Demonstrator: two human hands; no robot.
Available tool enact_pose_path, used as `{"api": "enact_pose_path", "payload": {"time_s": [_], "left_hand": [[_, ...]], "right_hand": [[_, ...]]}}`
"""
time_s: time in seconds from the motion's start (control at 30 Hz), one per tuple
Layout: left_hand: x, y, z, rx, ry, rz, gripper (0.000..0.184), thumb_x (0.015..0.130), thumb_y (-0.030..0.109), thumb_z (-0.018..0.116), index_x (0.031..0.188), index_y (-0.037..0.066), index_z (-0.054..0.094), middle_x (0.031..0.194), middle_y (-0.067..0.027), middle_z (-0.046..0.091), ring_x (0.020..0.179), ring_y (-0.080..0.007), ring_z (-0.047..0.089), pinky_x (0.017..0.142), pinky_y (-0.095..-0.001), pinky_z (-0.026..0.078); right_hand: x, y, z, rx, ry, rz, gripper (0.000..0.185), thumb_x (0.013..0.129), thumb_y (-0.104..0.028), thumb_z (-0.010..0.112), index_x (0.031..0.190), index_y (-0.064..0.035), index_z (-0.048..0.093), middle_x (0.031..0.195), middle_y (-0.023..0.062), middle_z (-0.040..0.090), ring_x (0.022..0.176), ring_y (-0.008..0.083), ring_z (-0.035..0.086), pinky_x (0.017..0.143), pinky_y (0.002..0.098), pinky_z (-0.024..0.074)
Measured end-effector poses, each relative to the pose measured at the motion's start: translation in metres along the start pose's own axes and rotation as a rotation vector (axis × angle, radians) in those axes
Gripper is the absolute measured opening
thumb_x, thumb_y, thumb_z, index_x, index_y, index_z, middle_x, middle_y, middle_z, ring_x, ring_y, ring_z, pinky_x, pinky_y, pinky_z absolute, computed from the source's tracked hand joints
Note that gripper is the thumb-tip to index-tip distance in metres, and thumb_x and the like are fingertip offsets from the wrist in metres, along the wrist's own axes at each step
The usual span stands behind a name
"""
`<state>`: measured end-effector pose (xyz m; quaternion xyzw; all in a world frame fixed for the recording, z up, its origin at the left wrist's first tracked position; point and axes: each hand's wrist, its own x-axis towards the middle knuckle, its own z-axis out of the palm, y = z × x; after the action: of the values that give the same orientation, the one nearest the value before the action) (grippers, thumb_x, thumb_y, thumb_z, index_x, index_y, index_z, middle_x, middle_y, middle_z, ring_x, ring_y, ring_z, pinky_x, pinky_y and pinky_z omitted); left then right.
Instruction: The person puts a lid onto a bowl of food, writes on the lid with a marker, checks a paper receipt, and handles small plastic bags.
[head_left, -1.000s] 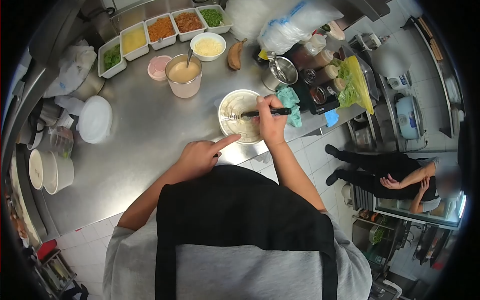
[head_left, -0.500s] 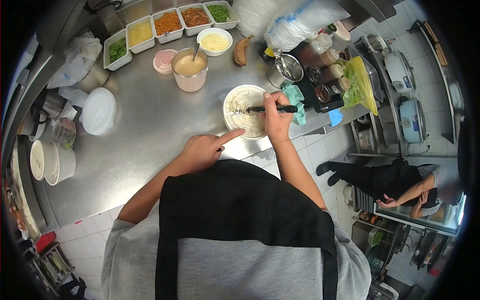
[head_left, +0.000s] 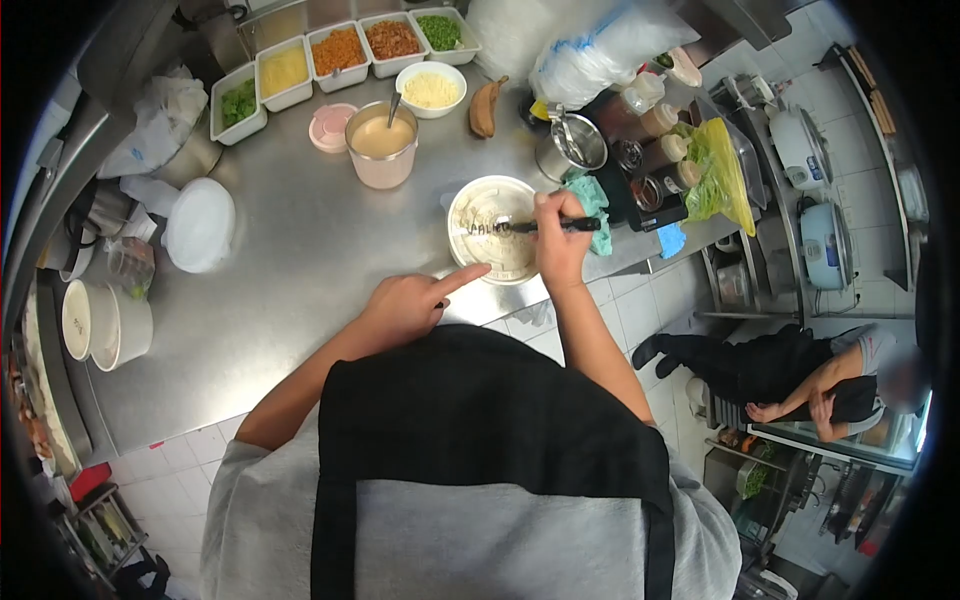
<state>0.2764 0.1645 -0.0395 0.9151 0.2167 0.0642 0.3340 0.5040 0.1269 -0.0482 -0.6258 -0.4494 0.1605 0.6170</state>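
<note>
A round tub with a pale lid (head_left: pixel 482 248) sits near the front edge of the steel counter, with dark handwritten letters across its lid. My right hand (head_left: pixel 560 240) is closed around a black marker (head_left: pixel 574 225), its tip on the lid at the end of the letters. My left hand (head_left: pixel 405 305) rests its outstretched index finger on the lid's near rim. The other left fingers are curled around a small black piece that looks like the marker's cap (head_left: pixel 440 304), mostly hidden.
Behind the tub stand a pink cup of creamy sauce (head_left: pixel 383 160), a bowl of grated cheese (head_left: pixel 430 92) and a brown banana (head_left: pixel 484 108). A metal pot (head_left: pixel 571 146), a teal cloth (head_left: pixel 596 208) and sauce bottles (head_left: pixel 655 122) are on the right. Another person (head_left: pixel 800 375) is farther right.
My right hand and the marker have shifted slightly right along the lid, and more letters show there. My left hand stays at the rim. The other person's hands have moved.
</note>
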Motion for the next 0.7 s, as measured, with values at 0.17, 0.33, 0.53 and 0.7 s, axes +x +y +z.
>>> {"api": "enact_pose_path", "payload": {"time_s": [0.17,0.33,0.53,0.7], "left_hand": [[0.002,0.004,-0.002,0.006,-0.03,-0.043,0.075,0.073,0.007,0.058,0.137,0.036,0.032,0.067,-0.0155,0.059,0.062,-0.0325,0.059,0.06,-0.0424,0.047],[0.002,0.004,0.002,0.002,-0.021,-0.049,0.073,0.075,0.009,0.059,0.137,0.036,0.032,0.068,-0.0153,0.06,0.064,-0.0326,0.06,0.06,-0.0424,0.047],[0.003,0.005,0.001,0.0,-0.03,-0.055,0.072,0.075,0.009,0.059,0.137,0.035,0.033,0.068,-0.0153,0.06,0.063,-0.0326,0.06,0.06,-0.042,0.048],[0.002,0.005,0.0,0.029,-0.034,-0.049,0.072,0.075,0.009,0.058,0.137,0.035,0.033,0.067,-0.0155,0.059,0.063,-0.0325,0.06,0.059,-0.0419,0.047]], "right_hand": [[0.003,-0.009,-0.008,0.167,0.124,0.107,0.027,0.089,-0.014,0.056,0.065,-0.0071,0.045,0.065,0.0006,0.05,0.05,0.0064,0.046,0.044,0.0211,0.038],[0.002,-0.01,-0.014,0.194,0.053,0.158,0.028,0.089,-0.014,0.055,0.065,-0.0067,0.044,0.061,0.001,0.049,0.048,0.0071,0.044,0.043,0.0212,0.0373],[0.004,-0.005,-0.016,0.226,0.069,0.137,0.027,0.089,-0.013,0.054,0.064,-0.0067,0.044,0.059,0.0016,0.048,0.046,0.0074,0.043,0.042,0.0213,0.036],[0.005,-0.003,-0.014,0.209,0.114,0.122,0.026,0.088,-0.011,0.054,0.065,-0.0067,0.044,0.059,0.0015,0.048,0.046,0.0073,0.043,0.041,0.0213,0.0359]]}}
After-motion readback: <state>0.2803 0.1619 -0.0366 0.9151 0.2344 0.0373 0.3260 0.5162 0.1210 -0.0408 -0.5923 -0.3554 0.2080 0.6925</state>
